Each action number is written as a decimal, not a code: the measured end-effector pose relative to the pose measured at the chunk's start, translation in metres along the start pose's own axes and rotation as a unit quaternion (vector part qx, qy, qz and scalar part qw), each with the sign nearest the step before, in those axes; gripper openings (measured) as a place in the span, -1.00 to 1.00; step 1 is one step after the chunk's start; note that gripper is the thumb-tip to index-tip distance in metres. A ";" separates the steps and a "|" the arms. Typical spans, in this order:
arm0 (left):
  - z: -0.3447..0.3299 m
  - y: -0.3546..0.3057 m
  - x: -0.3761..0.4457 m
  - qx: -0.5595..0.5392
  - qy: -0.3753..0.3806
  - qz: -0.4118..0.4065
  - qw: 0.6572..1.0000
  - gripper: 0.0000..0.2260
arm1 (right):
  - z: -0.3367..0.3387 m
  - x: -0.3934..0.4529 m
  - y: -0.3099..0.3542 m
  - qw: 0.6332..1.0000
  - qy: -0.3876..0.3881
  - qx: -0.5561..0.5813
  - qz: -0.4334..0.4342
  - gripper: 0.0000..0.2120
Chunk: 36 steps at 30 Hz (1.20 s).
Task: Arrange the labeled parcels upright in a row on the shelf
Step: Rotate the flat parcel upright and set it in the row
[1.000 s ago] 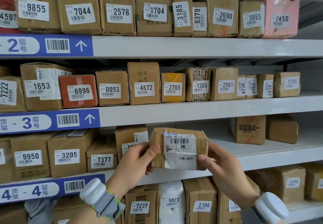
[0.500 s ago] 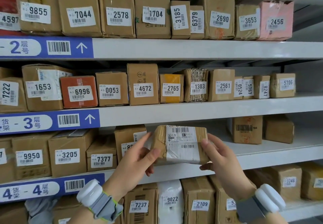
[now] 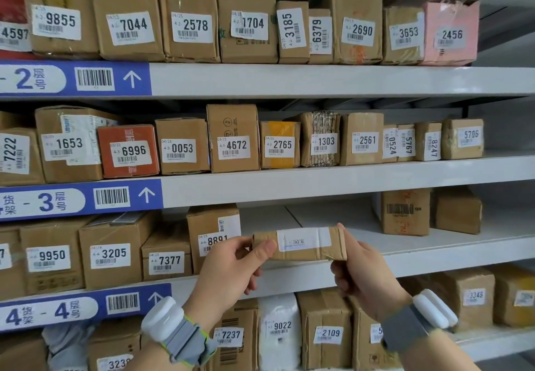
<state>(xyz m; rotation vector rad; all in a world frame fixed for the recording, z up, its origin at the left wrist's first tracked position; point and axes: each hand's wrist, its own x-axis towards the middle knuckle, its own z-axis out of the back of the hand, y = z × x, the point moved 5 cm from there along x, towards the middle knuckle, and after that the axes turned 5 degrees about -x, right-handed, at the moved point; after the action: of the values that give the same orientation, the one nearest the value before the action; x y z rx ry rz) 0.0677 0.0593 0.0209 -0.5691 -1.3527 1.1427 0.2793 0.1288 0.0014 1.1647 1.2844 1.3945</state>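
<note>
Between both hands, parcel [image 3: 299,243] lies horizontal, left hand [image 3: 231,266] and right hand [image 3: 362,275] pinching its ends; shelf [image 3: 434,252] gap lies behind.

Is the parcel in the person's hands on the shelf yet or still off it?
Off it. The parcel is held in the air by the left hand and right hand, in front of the shelf.

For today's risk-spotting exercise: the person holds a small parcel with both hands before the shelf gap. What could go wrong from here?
1. The held parcel is gripped only at its ends by the left hand and right hand; it could slip.
2. Its thin edge faces out, so it may topple when stood.
3. It could knock parcel 8891.
</note>
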 end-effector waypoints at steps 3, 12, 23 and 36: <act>-0.001 -0.001 0.000 -0.002 -0.015 -0.001 1.000 -0.57 | 0.000 0.002 -0.002 1.000 0.012 0.002 -0.005 -0.49; -0.016 -0.017 -0.009 -0.110 -0.008 -0.048 0.993 -0.63 | -0.008 0.009 -0.010 0.988 0.115 0.106 0.002 -0.26; -0.031 -0.029 -0.019 -0.088 0.035 -0.123 0.988 -0.74 | -0.028 0.026 -0.024 0.955 0.128 0.262 -0.058 -0.22; -0.024 0.003 0.008 -0.119 -0.017 -0.009 0.993 -0.64 | -0.012 0.020 -0.021 0.961 0.028 0.273 0.012 -0.60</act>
<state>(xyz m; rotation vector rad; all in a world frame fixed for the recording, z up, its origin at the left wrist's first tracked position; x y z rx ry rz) 0.0877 0.0744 0.0175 -0.7093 -1.5329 0.9858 0.2641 0.1481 -0.0184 1.5122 1.7686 1.1224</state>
